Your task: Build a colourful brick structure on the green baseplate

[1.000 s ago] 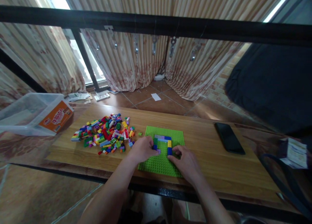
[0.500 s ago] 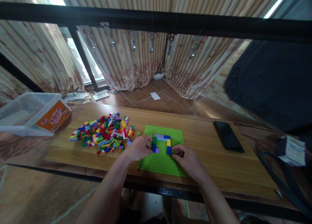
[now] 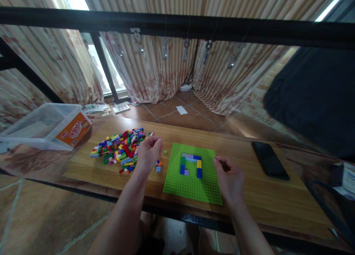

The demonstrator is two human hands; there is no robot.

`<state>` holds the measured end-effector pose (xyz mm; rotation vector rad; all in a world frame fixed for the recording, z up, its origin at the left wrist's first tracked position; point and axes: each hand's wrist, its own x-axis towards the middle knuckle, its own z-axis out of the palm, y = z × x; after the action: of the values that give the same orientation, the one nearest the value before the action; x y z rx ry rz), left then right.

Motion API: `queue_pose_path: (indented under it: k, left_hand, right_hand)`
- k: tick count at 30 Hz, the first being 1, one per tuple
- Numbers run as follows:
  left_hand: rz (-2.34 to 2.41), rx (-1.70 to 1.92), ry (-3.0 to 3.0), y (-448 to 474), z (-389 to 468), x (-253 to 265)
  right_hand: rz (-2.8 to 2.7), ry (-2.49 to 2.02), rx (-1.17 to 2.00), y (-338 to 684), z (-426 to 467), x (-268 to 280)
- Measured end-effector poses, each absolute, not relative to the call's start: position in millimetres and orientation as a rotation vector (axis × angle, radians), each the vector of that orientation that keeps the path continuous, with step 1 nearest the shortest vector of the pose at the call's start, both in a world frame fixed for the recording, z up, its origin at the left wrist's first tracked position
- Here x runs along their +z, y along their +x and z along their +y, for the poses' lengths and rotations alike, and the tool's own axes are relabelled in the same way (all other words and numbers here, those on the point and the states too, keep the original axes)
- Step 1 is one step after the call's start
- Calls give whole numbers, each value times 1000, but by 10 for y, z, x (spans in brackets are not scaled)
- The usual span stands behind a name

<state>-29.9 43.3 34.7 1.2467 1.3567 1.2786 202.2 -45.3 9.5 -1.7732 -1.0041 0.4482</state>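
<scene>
A green baseplate point(image 3: 194, 190) lies on the wooden tabletop. An open-sided outline of bricks is built on it: blue bricks point(image 3: 199, 173), a yellow brick point(image 3: 199, 164), a green brick point(image 3: 183, 162), a lilac brick point(image 3: 186, 172) and light blue and grey ones. My left hand point(image 3: 148, 153) is over the right side of a heap of loose bricks point(image 3: 119, 148), fingers curled together; whatever they may hold is hidden. At the plate's right edge, my right hand point(image 3: 230, 175) has its fingers bent in towards the thumb. I cannot make out anything between them.
A clear plastic bin point(image 3: 44, 127) with an orange label stands at the left. A black phone point(image 3: 270, 160) lies on the right of the table. A small green brick point(image 3: 165, 151) sits between heap and plate. Behind run a dark rail point(image 3: 177, 24) and curtains.
My left hand has gone from the built bricks leftward to the heap. My right hand has drawn back from the blue brick to the plate's right edge. The view has shifted slightly.
</scene>
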Motion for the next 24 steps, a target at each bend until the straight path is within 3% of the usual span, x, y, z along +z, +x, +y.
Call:
queue_pose_path:
  k: [15, 24]
  left_hand:
    - [1276, 1582, 1025, -434, 436, 475]
    - [1254, 1649, 969, -527, 453, 457]
  right_hand:
    - [-794, -1528, 387, 1846, -298, 84]
    - [-1509, -1432, 384, 1275, -396, 76]
